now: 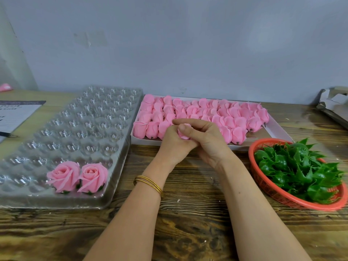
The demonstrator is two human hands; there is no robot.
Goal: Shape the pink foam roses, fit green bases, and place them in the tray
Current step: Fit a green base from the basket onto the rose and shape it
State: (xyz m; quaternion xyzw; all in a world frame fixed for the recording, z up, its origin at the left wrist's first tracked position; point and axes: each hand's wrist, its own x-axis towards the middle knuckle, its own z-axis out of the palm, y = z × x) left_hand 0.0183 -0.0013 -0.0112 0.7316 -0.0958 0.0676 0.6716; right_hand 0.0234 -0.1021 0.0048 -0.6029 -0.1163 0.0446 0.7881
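Wooden table with clear tray, white box, red basket, printed paper, pen, torn cardboard.

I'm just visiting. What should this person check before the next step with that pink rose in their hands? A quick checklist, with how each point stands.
1. Grip on the rose: ok, left hand and right hand both hold it.
2. Petals fully shaped: cannot tell, the hands cover most of it.
3. Supply of green bases in the red basket: ok, plenty.
4. Empty cups in the clear tray beside the two finished roses: ok.
5. Supply of unshaped buds in the white box: ok.
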